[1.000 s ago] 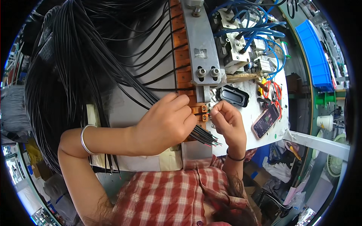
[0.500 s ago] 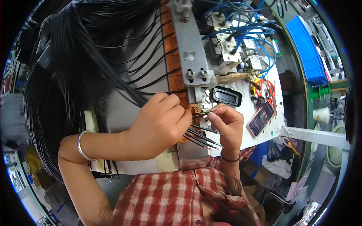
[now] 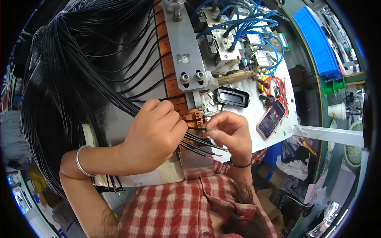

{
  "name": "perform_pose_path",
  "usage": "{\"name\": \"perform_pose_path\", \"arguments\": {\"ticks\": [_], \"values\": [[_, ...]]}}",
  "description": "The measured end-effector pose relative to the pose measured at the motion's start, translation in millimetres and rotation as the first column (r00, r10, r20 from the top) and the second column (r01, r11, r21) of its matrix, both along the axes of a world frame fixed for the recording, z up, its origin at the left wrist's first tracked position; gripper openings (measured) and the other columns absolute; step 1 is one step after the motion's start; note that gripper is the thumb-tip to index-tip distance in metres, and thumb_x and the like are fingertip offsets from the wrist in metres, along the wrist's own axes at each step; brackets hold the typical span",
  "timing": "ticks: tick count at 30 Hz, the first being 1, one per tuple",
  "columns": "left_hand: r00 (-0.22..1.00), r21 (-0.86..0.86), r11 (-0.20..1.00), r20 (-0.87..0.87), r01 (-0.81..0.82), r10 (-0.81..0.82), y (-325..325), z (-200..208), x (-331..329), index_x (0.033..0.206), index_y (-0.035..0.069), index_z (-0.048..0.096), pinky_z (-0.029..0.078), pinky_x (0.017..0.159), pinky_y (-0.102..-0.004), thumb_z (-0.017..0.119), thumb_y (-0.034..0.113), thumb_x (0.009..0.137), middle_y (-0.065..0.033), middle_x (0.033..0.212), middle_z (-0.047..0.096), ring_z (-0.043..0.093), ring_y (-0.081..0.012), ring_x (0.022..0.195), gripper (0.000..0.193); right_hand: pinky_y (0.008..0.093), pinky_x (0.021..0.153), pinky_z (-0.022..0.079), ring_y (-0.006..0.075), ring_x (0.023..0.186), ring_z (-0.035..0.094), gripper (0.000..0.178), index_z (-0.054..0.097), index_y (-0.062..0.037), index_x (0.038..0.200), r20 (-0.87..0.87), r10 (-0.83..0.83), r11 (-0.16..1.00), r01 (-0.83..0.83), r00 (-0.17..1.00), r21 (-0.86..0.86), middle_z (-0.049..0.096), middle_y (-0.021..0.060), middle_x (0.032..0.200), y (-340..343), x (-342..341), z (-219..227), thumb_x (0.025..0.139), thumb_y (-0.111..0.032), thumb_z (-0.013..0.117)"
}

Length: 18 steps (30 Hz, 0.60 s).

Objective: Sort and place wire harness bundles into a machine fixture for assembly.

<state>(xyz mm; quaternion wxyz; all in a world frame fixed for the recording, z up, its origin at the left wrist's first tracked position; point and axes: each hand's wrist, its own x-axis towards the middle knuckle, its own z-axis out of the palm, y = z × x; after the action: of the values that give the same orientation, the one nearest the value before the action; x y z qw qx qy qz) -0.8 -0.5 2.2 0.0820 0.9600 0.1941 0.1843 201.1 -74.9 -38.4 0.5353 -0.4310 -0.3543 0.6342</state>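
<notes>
My left hand (image 3: 155, 133) is closed round a bunch of thin black cables (image 3: 113, 96) that runs in from the upper left. Beyond its fist, several cable ends (image 3: 204, 147) fan out to the right, showing small coloured inner wires. My right hand (image 3: 232, 135) has thumb and forefinger at the tip of one black cable (image 3: 200, 128), just right of an orange block (image 3: 194, 116). That tip is partly hidden by the fingers. The orange block sits at the near end of a long orange strip (image 3: 170, 85), where single black cables lie across at intervals.
A grey metal clamp plate (image 3: 184, 43) overhangs the strip. Blue air hoses (image 3: 254, 25) feed metal cylinders behind. On the white tabletop lie a black tray (image 3: 233, 96), a phone (image 3: 272, 119) and red-handled pliers (image 3: 281, 89). A blue bin (image 3: 317, 43) stands far right.
The whole scene has shifted slightly left in view. My right fingers have moved down from beside the upper part of the orange block to a cable tip lower down. My left fist keeps its hold.
</notes>
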Motion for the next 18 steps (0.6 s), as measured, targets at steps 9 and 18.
{"name": "perform_pose_path", "arguments": {"ticks": [9,18], "values": [[0.991,-0.087,0.989,-0.049,0.117,-0.121,-6.2,-4.2,0.2,0.077,0.001,0.056,0.042,0.071,-0.0361,0.059,0.007,0.059,-0.0078,0.077,0.050,0.050,-0.0248,0.080,0.019,0.0164,0.042,0.034,0.0044,0.048,0.046,0.009,0.058,0.0018,0.078,0.159,-0.141,0.990,0.139,0.977,0.021,0.060,0.0055,0.070,1.5,-2.2,-15.1,0.077,0.004,0.067],[0.999,-0.016,0.999,-0.009,0.039,-0.039,-3.6,-3.5,-0.9,0.076,0.001,0.054,0.041,0.069,-0.0351,0.058,0.010,0.060,-0.0071,0.072,0.048,0.049,-0.0235,0.077,0.018,0.0164,0.044,0.031,0.0008,0.052,0.043,0.012,0.056,-0.0011,0.079,0.164,-0.094,0.990,0.110,0.982,-0.089,0.056,-0.0021,0.066,7.3,-1.2,-21.6,0.086,-0.008,0.063]]}}
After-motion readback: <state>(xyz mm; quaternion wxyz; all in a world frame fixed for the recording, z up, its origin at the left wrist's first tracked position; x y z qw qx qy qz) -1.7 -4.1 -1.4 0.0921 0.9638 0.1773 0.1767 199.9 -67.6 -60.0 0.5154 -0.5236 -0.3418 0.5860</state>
